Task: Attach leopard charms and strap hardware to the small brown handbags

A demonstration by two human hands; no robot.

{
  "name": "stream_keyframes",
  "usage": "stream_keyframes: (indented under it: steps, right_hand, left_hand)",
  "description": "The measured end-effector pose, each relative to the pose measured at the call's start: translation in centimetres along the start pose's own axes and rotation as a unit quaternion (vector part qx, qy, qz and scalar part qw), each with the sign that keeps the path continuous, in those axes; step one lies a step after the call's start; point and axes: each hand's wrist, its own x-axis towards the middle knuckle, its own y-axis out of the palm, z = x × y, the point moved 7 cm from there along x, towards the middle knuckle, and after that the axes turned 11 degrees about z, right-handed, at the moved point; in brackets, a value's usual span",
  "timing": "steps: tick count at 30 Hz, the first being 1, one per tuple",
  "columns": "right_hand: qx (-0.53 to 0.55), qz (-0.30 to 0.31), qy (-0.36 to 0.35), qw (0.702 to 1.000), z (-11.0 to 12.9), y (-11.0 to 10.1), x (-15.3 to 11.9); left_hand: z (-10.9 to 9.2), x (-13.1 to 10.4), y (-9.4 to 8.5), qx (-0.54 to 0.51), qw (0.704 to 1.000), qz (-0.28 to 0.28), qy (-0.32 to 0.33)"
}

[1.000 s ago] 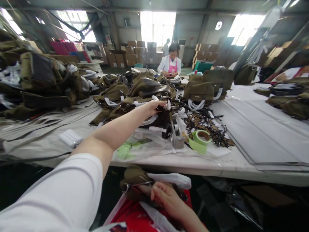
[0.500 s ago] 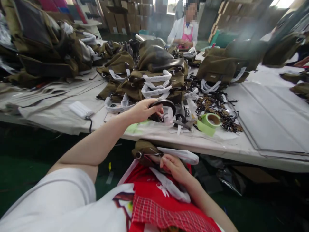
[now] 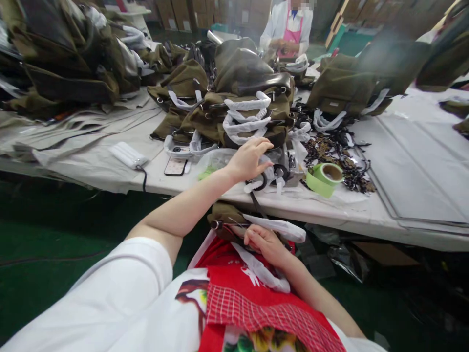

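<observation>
My left hand (image 3: 251, 159) is stretched over the table's near edge, fingers extended and thumb apart. It holds nothing I can see, just above a coil of black strap (image 3: 261, 185) and some clear plastic. Near my lap, my right hand (image 3: 264, 240) is closed at the opening of an olive fabric bag (image 3: 225, 213), gripping its edge; what else its fingertips pinch is hidden. White-wrapped handles (image 3: 274, 227) stick out on both sides of that hand. A narrow black strip (image 3: 256, 203) runs down from the table edge towards the bag.
Stacked olive bags (image 3: 252, 110) rise behind my left hand. Green tape (image 3: 326, 178) lies beside a heap of small black and brown pieces (image 3: 342, 151). A phone (image 3: 176, 166) and a white corded block (image 3: 128, 155) lie leftward. A co-worker (image 3: 287, 29) stands across the table.
My left hand has let go of the black strap coil, and its fingers have straightened over it. The coil now lies lower on the table. My right hand stays at the bag.
</observation>
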Motion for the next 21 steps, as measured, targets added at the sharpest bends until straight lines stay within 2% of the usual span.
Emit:
stream_keyframes:
  steps: [1, 2, 4, 6, 7, 9, 11, 15, 17, 19, 20, 21]
  right_hand:
    - [-0.008, 0.002, -0.001, 1.0, -0.1, -0.1, -0.1]
    - [-0.013, 0.004, 0.0, 1.0, -0.2, -0.1, -0.2]
    - [-0.022, 0.012, 0.003, 1.0, -0.3, -0.2, -0.5]
    - [-0.036, 0.024, 0.003, 0.999, -0.3, -0.1, -0.6]
    - [-0.044, 0.032, 0.001, 0.999, -0.2, 0.0, -0.7]
    - [-0.058, 0.052, -0.003, 0.997, 0.0, 0.3, -0.8]
    - [-0.08, 0.071, -0.001, 0.994, 0.1, 0.6, -0.9]
    - [-0.114, 0.087, -0.003, 0.99, 0.3, 0.8, -1.0]
    - [-0.111, 0.089, -0.012, 0.99, 0.4, 0.9, -1.1]
    - [-0.102, 0.081, -0.021, 0.991, 0.5, 0.7, -1.0]
    - [-0.096, 0.075, -0.026, 0.992, 0.5, 0.6, -1.0]
    - [-0.091, 0.07, -0.031, 0.993, 0.6, 0.5, -1.1]
  left_hand:
    - [-1.2, -0.3, 1.2, 0.019, 0.999, 0.032, 0.004]
    - [-2.1, -0.9, 2.7, 0.036, 0.995, 0.089, 0.0]
    - [-2.8, -2.7, 6.5, 0.054, 0.97, 0.234, -0.026]
    - [-2.3, -5.1, 10.1, 0.008, 0.93, 0.357, -0.092]
    - [-1.8, -6.3, 11.7, -0.035, 0.908, 0.396, -0.134]
    - [-0.9, -8.4, 14.5, -0.124, 0.865, 0.441, -0.207]
    - [-0.4, -9.8, 16.7, -0.182, 0.833, 0.462, -0.243]
    - [-0.2, -11.4, 19.6, -0.282, 0.784, 0.471, -0.289]
    - [-0.4, -12.0, 20.9, -0.406, 0.72, 0.439, -0.352]
    - [-0.7, -12.3, 22.1, -0.534, 0.633, 0.37, -0.421]
    - [-0.8, -12.3, 22.6, -0.573, 0.603, 0.334, -0.444]
    - [-0.9, -12.2, 23.0, -0.589, 0.594, 0.305, -0.455]
